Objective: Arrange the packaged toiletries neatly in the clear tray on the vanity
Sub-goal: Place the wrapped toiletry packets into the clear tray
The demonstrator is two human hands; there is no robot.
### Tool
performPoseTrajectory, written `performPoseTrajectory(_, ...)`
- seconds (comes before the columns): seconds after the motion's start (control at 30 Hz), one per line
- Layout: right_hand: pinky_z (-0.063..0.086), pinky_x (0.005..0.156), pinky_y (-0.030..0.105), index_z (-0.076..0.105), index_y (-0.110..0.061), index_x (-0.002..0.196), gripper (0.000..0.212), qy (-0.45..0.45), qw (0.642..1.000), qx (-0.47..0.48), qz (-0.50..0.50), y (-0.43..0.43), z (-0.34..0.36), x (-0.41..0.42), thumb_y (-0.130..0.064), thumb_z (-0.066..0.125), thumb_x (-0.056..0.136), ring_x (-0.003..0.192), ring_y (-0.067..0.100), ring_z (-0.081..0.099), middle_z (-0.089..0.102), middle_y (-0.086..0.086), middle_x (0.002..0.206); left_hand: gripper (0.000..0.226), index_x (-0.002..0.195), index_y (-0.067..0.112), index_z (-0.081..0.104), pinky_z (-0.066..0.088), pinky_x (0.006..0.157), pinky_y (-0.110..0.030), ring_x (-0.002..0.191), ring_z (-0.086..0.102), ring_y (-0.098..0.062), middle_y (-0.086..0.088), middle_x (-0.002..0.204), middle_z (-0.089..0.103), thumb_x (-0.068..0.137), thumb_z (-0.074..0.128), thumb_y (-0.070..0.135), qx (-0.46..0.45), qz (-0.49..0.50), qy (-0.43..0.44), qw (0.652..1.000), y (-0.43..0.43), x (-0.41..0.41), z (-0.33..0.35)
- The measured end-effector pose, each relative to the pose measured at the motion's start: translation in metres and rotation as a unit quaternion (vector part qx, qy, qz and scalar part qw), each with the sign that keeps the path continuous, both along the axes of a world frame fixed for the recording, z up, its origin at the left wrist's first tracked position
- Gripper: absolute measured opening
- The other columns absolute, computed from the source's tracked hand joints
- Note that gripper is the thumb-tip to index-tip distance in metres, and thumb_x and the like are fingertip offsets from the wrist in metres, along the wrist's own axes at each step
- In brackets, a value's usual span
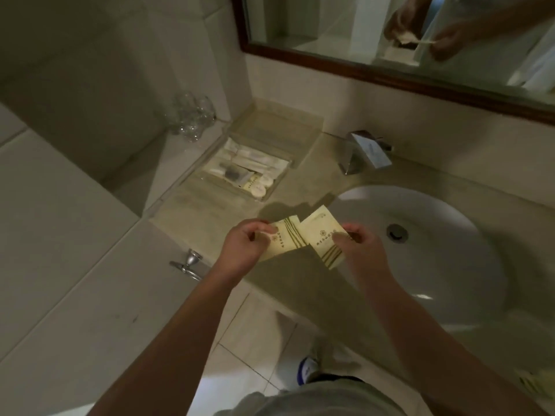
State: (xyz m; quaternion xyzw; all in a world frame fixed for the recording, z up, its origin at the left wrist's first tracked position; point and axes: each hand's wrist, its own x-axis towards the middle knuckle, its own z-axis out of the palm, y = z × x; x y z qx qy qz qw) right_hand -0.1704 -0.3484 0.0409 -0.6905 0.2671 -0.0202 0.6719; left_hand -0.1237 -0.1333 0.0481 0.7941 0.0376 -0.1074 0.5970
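Note:
The clear tray (271, 190) sits on the vanity to the left of the sink, against the back wall. It holds several long cream packets (258, 160), a small dark sachet (232, 173) and round wrapped soaps (259, 185). Above the counter's front edge, my left hand (243, 249) pinches a flat cream packet with green stripes (286, 238). My right hand (360, 247) pinches a second striped packet (322, 235) that overlaps the first one. Both packets are held in the air, below the tray.
A white basin (420, 265) with its drain (397, 232) fills the right. A chrome tap (365, 151) stands behind it. Upturned glasses (190, 117) stand at the back left. A mirror (390, 34) hangs above, and a chrome hook (189, 262) sticks out of the left wall.

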Motion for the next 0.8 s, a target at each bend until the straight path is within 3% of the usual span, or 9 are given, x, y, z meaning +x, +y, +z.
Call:
performPoseTrajectory(0.07,0.052,0.065,0.029,0.067,-0.016,0.101,0.016,0.005,1.0,0.01,0.018,0.003,0.0,0.026,-0.013,0.068,0.085,0.082,0.016,0.069,0.072,0.004,0.094,0.032,0.105,0.025,0.066,0.059,0.074,-0.033,0.094,0.066,-0.017,0.002,0.111,0.065,0.084,0.06,0.002,0.017,0.018,0.014,1.0,0.008,0.018,0.002)
performPoseTrajectory(0.17,0.052,0.064,0.029,0.067,-0.016,0.104,0.019,0.0,0.998,0.024,0.06,0.012,0.0,0.063,-0.015,0.068,0.085,0.081,0.016,0.069,0.072,0.002,0.093,0.046,0.12,0.023,0.056,0.059,0.078,-0.037,0.096,0.066,-0.016,0.001,0.11,0.065,0.08,0.067,0.003,0.04,0.057,0.017,0.997,0.024,0.053,0.006)
performPoseTrajectory(0.23,0.058,0.07,0.036,0.068,-0.017,0.106,0.021,0.01,0.996,0.01,0.088,0.017,-0.001,0.087,-0.018,0.069,0.085,0.085,0.019,0.071,0.073,0.004,0.096,0.04,0.116,0.016,0.059,0.059,0.079,-0.039,0.092,0.069,-0.02,-0.005,0.105,0.068,0.079,0.069,0.005,0.021,0.097,0.04,0.994,0.033,0.076,0.006)
performPoseTrajectory(0.37,0.059,0.077,0.043,0.068,-0.019,0.092,0.01,0.03,0.996,0.034,0.079,0.03,-0.005,0.12,-0.019,0.072,0.084,0.084,0.024,0.073,0.074,0.007,0.09,0.006,0.081,0.017,0.068,0.058,0.075,-0.038,0.083,0.072,-0.026,-0.01,0.088,0.074,0.08,0.07,0.011,0.015,0.135,0.058,0.989,0.051,0.112,0.002)
performPoseTrajectory(0.43,0.059,0.079,0.042,0.066,-0.016,0.094,0.014,0.052,0.994,0.051,0.079,0.037,-0.007,0.137,-0.019,0.074,0.083,0.083,0.021,0.073,0.074,0.006,0.091,0.01,0.074,0.017,0.068,0.058,0.075,-0.039,0.083,0.072,-0.029,-0.012,0.085,0.074,0.081,0.068,0.011,-0.001,0.148,0.067,0.987,0.063,0.136,-0.003)
performPoseTrajectory(0.53,0.057,0.07,0.032,0.066,-0.018,0.096,0.016,0.09,0.992,0.035,0.08,0.048,-0.011,0.164,-0.024,0.074,0.084,0.078,0.017,0.072,0.074,0.006,0.094,0.013,0.074,0.019,0.068,0.057,0.077,-0.04,0.086,0.071,-0.03,-0.012,0.089,0.073,0.082,0.067,0.009,-0.01,0.162,0.087,0.983,0.086,0.177,-0.012)
performPoseTrajectory(0.63,0.048,0.052,0.019,0.066,-0.02,0.096,0.013,0.108,0.993,0.002,0.046,0.064,-0.011,0.186,-0.026,0.072,0.086,0.056,0.002,0.064,0.071,0.0,0.081,0.006,0.079,0.022,0.069,0.057,0.071,-0.035,0.083,0.072,-0.022,-0.006,0.089,0.073,0.081,0.066,0.016,0.042,0.14,0.076,0.986,0.105,0.221,-0.018)
performPoseTrajectory(0.7,0.044,0.045,0.017,0.067,-0.018,0.097,0.011,0.127,0.991,-0.007,0.034,0.075,-0.015,0.199,-0.024,0.07,0.088,0.044,-0.002,0.056,0.068,-0.002,0.073,0.008,0.086,0.02,0.067,0.058,0.077,-0.038,0.085,0.071,-0.021,-0.005,0.091,0.073,0.078,0.067,0.019,0.068,0.126,0.07,0.987,0.114,0.254,-0.022)
performPoseTrajectory(0.8,0.046,0.05,0.02,0.068,-0.017,0.1,0.011,0.143,0.99,-0.006,0.015,0.088,-0.019,0.219,-0.021,0.066,0.091,0.055,0.003,0.06,0.07,-0.001,0.08,0.017,0.097,0.012,0.069,0.058,0.079,-0.04,0.085,0.07,-0.024,-0.008,0.093,0.072,0.08,0.067,0.013,0.095,0.104,0.061,0.988,0.115,0.297,-0.028)
